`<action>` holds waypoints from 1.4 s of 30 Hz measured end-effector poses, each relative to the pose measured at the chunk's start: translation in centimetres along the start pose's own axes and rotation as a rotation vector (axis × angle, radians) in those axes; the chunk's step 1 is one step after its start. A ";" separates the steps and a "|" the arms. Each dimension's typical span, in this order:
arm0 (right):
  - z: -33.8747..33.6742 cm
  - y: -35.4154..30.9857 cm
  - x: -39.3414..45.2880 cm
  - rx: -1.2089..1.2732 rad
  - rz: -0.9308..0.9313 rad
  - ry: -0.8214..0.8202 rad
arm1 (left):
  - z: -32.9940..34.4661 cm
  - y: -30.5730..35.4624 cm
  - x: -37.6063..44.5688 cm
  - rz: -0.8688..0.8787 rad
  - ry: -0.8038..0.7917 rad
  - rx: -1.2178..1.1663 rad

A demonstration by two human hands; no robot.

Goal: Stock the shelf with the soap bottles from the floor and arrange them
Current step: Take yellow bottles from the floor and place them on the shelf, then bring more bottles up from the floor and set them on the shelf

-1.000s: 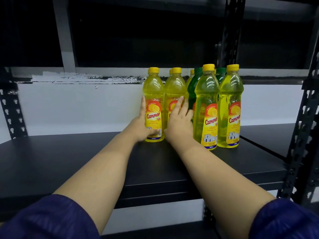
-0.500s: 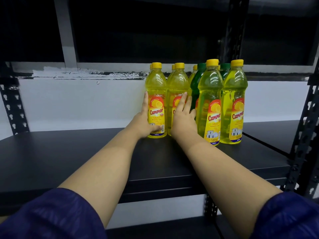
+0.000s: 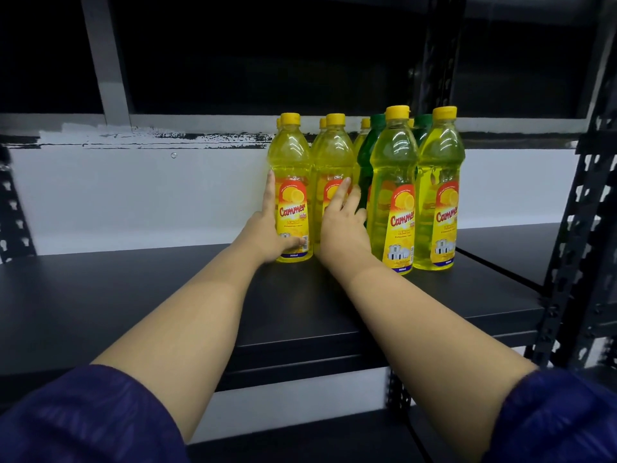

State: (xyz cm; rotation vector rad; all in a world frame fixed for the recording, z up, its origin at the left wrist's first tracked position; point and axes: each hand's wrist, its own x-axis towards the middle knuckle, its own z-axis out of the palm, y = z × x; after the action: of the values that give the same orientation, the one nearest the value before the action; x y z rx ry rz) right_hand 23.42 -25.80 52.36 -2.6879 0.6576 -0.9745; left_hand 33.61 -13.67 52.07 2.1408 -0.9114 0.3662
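Observation:
Several yellow soap bottles with yellow caps stand grouped on the black shelf (image 3: 133, 295), and two green bottles (image 3: 365, 162) stand among those behind. My left hand (image 3: 263, 235) holds the leftmost front bottle (image 3: 292, 168) low down, with its fingers up the left side and its thumb across the label. My right hand (image 3: 344, 225) rests with straight, spread fingers against the front of the second bottle (image 3: 332, 162). Two more yellow bottles (image 3: 394, 182) (image 3: 440, 175) stand closer to the front, to the right of my right hand.
A white back wall (image 3: 133, 195) runs behind the shelf, which stretches bare to the left of the bottles. Black perforated uprights (image 3: 574, 245) rise at the right edge and another (image 3: 13, 222) at the left. A second shelf board (image 3: 514, 248) adjoins on the right.
Both hands stay on the same two bottles. The fingers of my right hand have spread and reached a little higher on the label. The view has shifted slightly.

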 end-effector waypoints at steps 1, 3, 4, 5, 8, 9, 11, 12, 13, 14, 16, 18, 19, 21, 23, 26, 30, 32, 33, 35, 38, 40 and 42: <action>-0.7 0.3 -0.5 0.046 -0.040 -0.017 | -0.1 0.1 0.1 -0.011 0.012 0.013; -2.4 1.8 -2.2 0.150 -0.168 0.018 | -0.3 0.4 0.2 -0.055 0.071 0.056; -3.4 3.0 -3.2 0.186 -0.254 0.104 | -0.4 0.9 0.2 -0.066 0.132 0.098; -4.7 4.4 -4.1 0.212 -0.341 0.225 | -0.6 1.6 0.1 -0.061 0.210 0.156; -8.5 9.5 -5.4 0.250 -0.456 0.558 | -1.0 5.3 -1.1 0.114 0.539 0.252; -9.1 11.5 -5.2 0.241 -0.414 0.605 | -0.7 7.0 -1.8 0.226 0.616 0.239; -9.4 15.1 -4.3 0.207 -0.270 0.600 | 1.4 10.5 -3.1 0.424 0.552 0.175; -9.0 16.5 -3.9 0.197 -0.203 0.559 | 3.2 12.0 -3.7 0.463 0.441 0.129; -8.6 17.5 -3.6 0.199 -0.150 0.498 | 5.0 13.3 -4.2 0.449 0.324 0.084; -8.1 18.2 -3.4 0.220 -0.107 0.424 | 6.5 14.2 -4.5 0.405 0.241 0.041; -7.3 18.7 -2.8 0.255 -0.068 0.276 | 8.6 15.0 -4.5 0.331 0.223 0.009; -6.6 18.7 -2.1 0.267 -0.089 0.153 | 9.1 14.8 -4.4 0.304 0.238 -0.001; -6.4 18.8 -1.9 0.297 -0.098 0.113 | 9.1 14.5 -4.4 0.291 0.219 -0.001; -6.0 19.1 -1.6 0.373 -0.092 0.061 | 9.2 14.2 -4.7 0.268 0.161 0.010; -6.0 19.3 -1.7 0.391 -0.066 0.025 | 9.5 14.2 -5.1 0.261 0.137 0.022; -5.9 19.2 -1.7 0.348 -0.037 0.050 | 9.6 14.2 -5.0 0.261 0.129 0.011; -5.7 19.4 -1.7 0.344 -0.019 0.052 | 9.7 13.9 -4.8 0.257 0.123 0.010; -5.7 19.2 -1.8 0.340 -0.018 0.054 | 9.8 13.8 -4.9 0.257 0.121 0.015; -5.8 19.1 -1.9 0.336 -0.012 0.051 | 9.7 13.8 -5.0 0.257 0.118 0.032; -6.4 18.8 -2.6 0.316 0.014 0.004 | 9.3 13.6 -5.6 0.228 0.078 0.099; -8.3 18.3 -5.6 0.311 0.021 -0.033 | 8.2 14.0 -7.6 0.109 0.007 0.182; -9.8 18.1 -9.0 0.296 -0.010 0.018 | 7.2 14.7 -10.0 0.061 0.033 0.136; -11.2 17.9 -13.0 0.276 -0.047 0.052 | 5.9 15.9 -13.5 0.116 0.067 0.083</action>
State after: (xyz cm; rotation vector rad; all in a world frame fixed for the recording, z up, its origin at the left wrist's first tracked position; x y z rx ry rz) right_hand 1.18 -35.84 47.64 -2.4533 0.4337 -1.0642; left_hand 12.65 -18.65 49.78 2.1423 -0.9992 0.5395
